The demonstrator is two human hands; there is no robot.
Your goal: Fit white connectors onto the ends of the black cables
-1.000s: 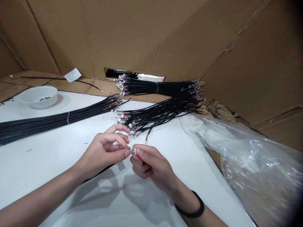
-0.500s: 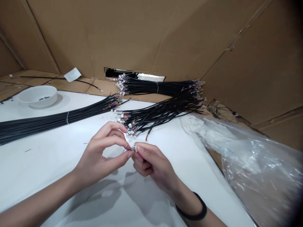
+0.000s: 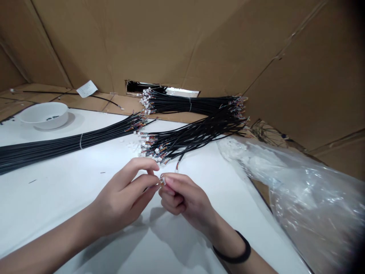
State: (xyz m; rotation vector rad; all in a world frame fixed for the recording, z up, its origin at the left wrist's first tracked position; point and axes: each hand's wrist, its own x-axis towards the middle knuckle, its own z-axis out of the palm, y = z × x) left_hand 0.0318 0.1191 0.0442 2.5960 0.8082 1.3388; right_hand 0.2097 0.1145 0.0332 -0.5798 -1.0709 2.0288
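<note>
Near the middle of the white table, my right hand pinches a small white connector between thumb and bent forefinger, the other fingers curled. From its left side come thin coloured wires, mostly hidden by fingers. My left hand meets it there, thumb and fingertips closed on the wire ends. Just beyond the hands lies a loose pile of black cables with white connectors at its left ends. One cable end with red and black wires points toward my right hand.
A tied bundle of black cables lies at the left, below a white bowl holding small dark pieces. Another tied bundle rests by the cardboard wall. Clear plastic bagging covers the right edge. A paper label lies back left.
My left hand has turned and its fingers have drawn closer together, its fingertips moving right against the connector's wires. My right hand keeps hold of the connector, nearly unmoved.
</note>
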